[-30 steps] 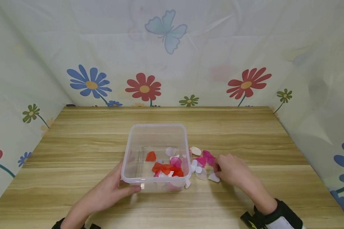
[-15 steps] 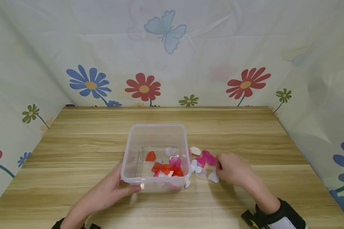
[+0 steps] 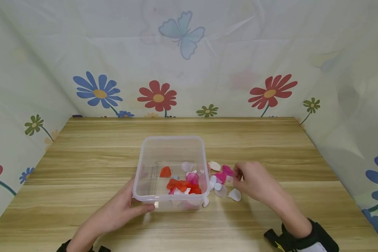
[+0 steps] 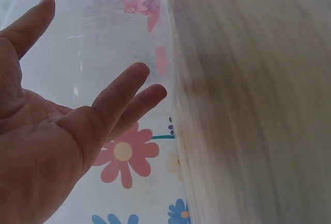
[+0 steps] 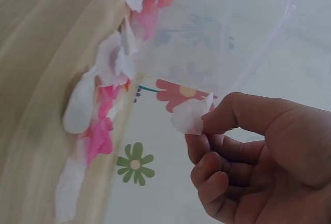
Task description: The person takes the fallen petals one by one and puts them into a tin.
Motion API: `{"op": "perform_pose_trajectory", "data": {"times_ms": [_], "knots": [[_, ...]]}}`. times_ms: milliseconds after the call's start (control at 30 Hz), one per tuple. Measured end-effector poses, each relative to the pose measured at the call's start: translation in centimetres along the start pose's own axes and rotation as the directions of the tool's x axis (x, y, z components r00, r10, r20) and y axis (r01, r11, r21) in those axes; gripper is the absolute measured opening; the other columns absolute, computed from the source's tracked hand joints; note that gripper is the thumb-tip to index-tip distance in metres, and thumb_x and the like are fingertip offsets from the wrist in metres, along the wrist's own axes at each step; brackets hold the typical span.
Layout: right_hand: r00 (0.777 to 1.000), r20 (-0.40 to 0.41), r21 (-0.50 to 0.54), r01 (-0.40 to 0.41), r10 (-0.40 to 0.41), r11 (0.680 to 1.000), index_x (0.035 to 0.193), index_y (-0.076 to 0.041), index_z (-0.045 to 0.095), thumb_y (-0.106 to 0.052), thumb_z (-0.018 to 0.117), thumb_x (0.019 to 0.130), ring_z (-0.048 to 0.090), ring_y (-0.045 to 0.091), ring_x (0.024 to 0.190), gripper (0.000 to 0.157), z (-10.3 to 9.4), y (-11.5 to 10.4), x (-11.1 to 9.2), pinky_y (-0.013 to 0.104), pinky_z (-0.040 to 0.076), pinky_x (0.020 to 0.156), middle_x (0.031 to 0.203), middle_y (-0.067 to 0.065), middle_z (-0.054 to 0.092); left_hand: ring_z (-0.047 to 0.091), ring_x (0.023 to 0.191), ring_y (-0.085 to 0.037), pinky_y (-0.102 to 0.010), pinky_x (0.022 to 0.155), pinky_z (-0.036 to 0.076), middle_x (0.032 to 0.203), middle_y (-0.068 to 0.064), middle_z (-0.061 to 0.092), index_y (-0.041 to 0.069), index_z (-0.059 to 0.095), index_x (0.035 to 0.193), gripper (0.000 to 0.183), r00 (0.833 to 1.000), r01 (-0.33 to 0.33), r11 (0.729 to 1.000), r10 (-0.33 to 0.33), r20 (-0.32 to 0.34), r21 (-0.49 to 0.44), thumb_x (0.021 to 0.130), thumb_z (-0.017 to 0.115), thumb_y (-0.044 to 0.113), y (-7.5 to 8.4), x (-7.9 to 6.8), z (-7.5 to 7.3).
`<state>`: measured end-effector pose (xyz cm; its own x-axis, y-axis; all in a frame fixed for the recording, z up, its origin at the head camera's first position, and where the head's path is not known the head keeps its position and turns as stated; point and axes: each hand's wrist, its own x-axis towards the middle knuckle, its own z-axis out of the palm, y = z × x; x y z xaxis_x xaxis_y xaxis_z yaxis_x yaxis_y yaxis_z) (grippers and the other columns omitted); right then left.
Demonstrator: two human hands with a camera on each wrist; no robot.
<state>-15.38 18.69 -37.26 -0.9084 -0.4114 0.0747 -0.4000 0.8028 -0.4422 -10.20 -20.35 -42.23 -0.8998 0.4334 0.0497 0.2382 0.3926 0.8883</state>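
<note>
A clear plastic box (image 3: 173, 148) stands mid-table in the head view. Inside it lie orange-red petals (image 3: 183, 185), along with pink and white ones. My left hand (image 3: 123, 208) touches the box at its near left corner, thumb along the front wall; the left wrist view shows its fingers straight and spread. My right hand (image 3: 256, 182) is over the right edge of a small petal pile. In the right wrist view it pinches a thin white petal (image 5: 187, 116) between thumb and index finger, the other fingers curled in.
Against the box's right side lie loose petals, among them a magenta petal (image 3: 219, 177) and white ones. One white petal (image 3: 235, 195) lies apart, nearest the right hand. The wooden table (image 3: 107, 140) ends at a flower-print curtain (image 3: 208, 73) on three sides.
My right hand has risen slightly from the table and now holds a white petal. The lone white petal beneath it shows fully. The left hand and box stay put.
</note>
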Motion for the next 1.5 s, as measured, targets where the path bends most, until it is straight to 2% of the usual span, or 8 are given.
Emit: {"op": "perform_pose_trajectory", "data": {"times_ms": [267,400,500,733,1033,1133,1333,1500], "knots": [[0.983,-0.166,0.017,0.077,-0.073,0.997,0.082,-0.011,0.067,0.0,0.078,0.084,0.05,0.012,0.062,0.015,-0.9,-2.3,0.3,0.025,0.046,0.055,0.069,-0.007,0.055,0.055,0.125,-0.034,-0.057,0.103,0.044,0.153,-0.015,0.042,0.024,0.017,0.163,0.098,1.0,0.003,1.0,-0.003,0.003,-0.007,0.09,0.082,0.022,0.0,0.0,0.0],[0.964,-0.238,0.041,0.13,-0.117,0.991,0.085,-0.01,0.069,0.001,0.079,0.084,0.051,0.013,0.066,0.016,-1.3,-3.7,0.1,0.024,0.047,0.057,0.072,-0.006,0.058,0.055,0.125,-0.034,-0.056,0.102,0.045,0.153,-0.015,0.042,0.025,0.017,0.163,0.098,1.0,0.004,1.0,-0.003,0.004,-0.006,0.09,0.082,0.022,0.0,0.0,-0.1],[0.937,-0.3,0.051,0.204,-0.18,0.978,0.085,-0.01,0.069,0.003,0.081,0.082,0.051,0.012,0.065,0.018,-1.4,-4.5,0.0,0.023,0.047,0.056,0.074,-0.007,0.057,0.055,0.125,-0.034,-0.055,0.102,0.045,0.154,-0.014,0.041,0.026,0.017,0.164,0.099,1.0,0.012,1.0,-0.012,0.006,-0.005,0.09,0.083,0.022,0.1,0.0,-0.1],[0.842,-0.411,0.032,0.396,-0.349,0.918,0.085,-0.01,0.069,0.005,0.081,0.077,0.052,0.011,0.066,0.021,-0.7,-5.7,0.3,0.021,0.047,0.055,0.077,-0.005,0.058,0.054,0.126,-0.034,-0.055,0.103,0.044,0.155,-0.014,0.04,0.027,0.015,0.164,0.101,1.0,0.028,1.0,-0.028,0.007,-0.004,0.09,0.083,0.022,0.0,0.0,0.0],[0.788,-0.407,0.061,0.527,-0.461,0.847,0.089,-0.012,0.07,0.001,0.078,0.083,0.053,0.011,0.072,0.016,1.0,-6.8,0.7,0.017,0.046,0.061,0.082,-0.006,0.061,0.056,0.124,-0.032,-0.056,0.104,0.044,0.152,-0.014,0.044,0.024,0.017,0.164,0.099,1.0,0.023,1.0,-0.023,0.007,-0.006,0.09,0.083,0.023,-0.1,-0.1,0.0],[0.793,-0.391,0.057,0.528,-0.467,0.848,0.09,-0.013,0.071,0.0,0.079,0.083,0.054,0.011,0.073,0.017,1.4,-7.0,0.8,0.017,0.047,0.063,0.084,-0.008,0.063,0.055,0.125,-0.033,-0.055,0.104,0.044,0.155,-0.013,0.04,0.024,0.016,0.164,0.101,0.999,0.033,0.999,-0.033,0.008,-0.01,0.09,0.083,0.025,-0.1,0.0,-0.1],[0.844,-0.342,0.08,0.465,-0.414,0.882,0.092,-0.013,0.073,0.0,0.084,0.082,0.054,0.008,0.075,0.02,1.6,-7.4,0.7,0.02,0.049,0.062,0.085,-0.011,0.065,0.054,0.127,-0.033,-0.053,0.104,0.044,0.157,-0.013,0.038,0.024,0.014,0.165,0.101,0.999,0.037,0.999,-0.037,0.014,-0.019,0.09,0.083,0.025,-0.1,0.0,-0.1],[0.844,-0.355,0.063,0.45,-0.401,0.891,0.091,-0.011,0.073,0.001,0.086,0.08,0.055,0.006,0.076,0.021,1.3,-7.2,0.6,0.021,0.051,0.064,0.086,-0.008,0.066,0.054,0.128,-0.033,-0.055,0.104,0.044,0.158,-0.013,0.036,0.021,0.014,0.165,0.102,1.0,0.025,1.0,-0.025,0.01,-0.01,0.09,0.083,0.026,-0.1,-0.1,-0.1]]}}
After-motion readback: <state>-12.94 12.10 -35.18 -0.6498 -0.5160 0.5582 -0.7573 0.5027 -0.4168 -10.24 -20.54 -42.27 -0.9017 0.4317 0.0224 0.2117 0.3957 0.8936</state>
